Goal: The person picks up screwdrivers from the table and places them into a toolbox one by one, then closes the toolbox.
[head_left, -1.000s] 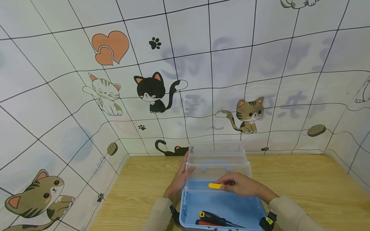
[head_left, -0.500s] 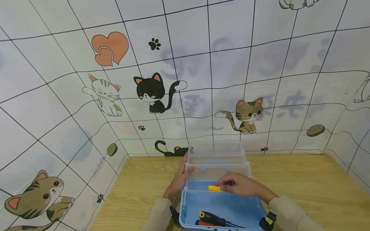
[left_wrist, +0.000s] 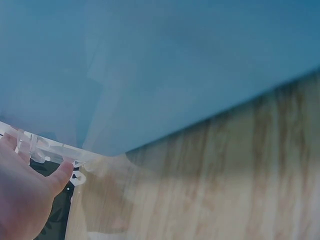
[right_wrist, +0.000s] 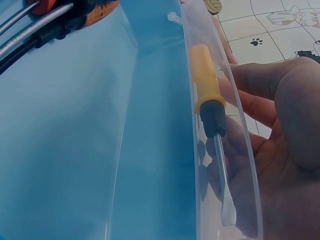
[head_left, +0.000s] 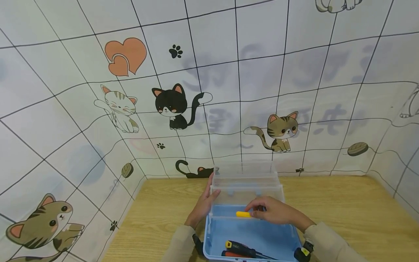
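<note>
A blue toolbox [head_left: 252, 233] stands with its clear lid [head_left: 245, 178] raised at the back. My left hand [head_left: 203, 203] holds the lid's left edge, thumb in front and fingers partly hidden behind. My right hand [head_left: 273, 210] is over a clear tray inside the box, thumb and fingertips at the handle of a yellow screwdriver [head_left: 242, 214], apparently pinching it. In the right wrist view this screwdriver [right_wrist: 214, 117] lies behind the tray's see-through wall [right_wrist: 220, 210]. Its flat blade shows.
A black-and-yellow screwdriver [head_left: 240, 248] and a red-handled tool [head_left: 231, 253] lie at the near side of the box floor. The wooden table [head_left: 157, 218] meets cat-patterned walls [head_left: 219, 72] at the back and sides.
The yellow screwdriver has gone down slightly with my right hand almost still, and stays about level since half a second ago. My left hand keeps its place on the lid.
</note>
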`<act>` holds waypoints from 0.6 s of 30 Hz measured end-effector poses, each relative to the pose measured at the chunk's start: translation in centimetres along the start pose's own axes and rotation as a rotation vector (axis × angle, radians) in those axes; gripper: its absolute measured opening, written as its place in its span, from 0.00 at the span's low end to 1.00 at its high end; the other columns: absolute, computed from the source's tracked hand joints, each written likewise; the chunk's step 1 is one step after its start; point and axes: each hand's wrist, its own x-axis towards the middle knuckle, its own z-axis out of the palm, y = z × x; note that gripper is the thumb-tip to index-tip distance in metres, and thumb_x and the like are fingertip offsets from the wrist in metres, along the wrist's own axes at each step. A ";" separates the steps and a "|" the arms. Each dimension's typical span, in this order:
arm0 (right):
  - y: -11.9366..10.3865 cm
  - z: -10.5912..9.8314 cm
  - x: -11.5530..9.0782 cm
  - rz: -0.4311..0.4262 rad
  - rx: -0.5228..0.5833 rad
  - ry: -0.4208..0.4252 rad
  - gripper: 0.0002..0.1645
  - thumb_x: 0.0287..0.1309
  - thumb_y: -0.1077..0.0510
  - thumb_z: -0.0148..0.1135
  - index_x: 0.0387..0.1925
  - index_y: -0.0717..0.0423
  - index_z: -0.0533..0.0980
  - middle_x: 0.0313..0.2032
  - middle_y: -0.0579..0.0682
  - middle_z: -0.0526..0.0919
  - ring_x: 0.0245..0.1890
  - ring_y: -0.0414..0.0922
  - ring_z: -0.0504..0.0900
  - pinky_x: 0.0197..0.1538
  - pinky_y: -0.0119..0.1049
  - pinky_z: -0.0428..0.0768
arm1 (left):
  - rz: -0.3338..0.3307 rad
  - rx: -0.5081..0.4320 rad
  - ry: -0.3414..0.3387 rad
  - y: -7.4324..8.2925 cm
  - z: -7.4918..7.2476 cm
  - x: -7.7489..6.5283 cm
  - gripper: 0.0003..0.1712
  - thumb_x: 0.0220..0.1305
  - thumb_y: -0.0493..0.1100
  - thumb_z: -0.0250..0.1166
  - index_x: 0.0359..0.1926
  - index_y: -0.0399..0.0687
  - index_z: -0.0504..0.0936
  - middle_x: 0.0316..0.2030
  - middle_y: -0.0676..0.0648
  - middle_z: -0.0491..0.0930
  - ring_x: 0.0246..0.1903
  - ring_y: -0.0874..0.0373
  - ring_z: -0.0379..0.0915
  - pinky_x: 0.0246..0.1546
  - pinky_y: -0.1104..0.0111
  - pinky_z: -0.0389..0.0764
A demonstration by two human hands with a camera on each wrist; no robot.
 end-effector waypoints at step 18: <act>-0.3 -0.3 -0.3 0.019 0.000 0.044 0.14 0.69 0.55 0.59 0.52 0.55 0.80 0.37 0.44 0.82 0.31 0.36 0.74 0.32 0.31 0.76 | 0.009 0.002 0.002 0.1 0.0 -0.1 0.38 0.76 0.57 0.50 0.74 0.90 0.38 0.79 0.55 0.38 0.77 0.42 0.38 0.66 0.34 0.56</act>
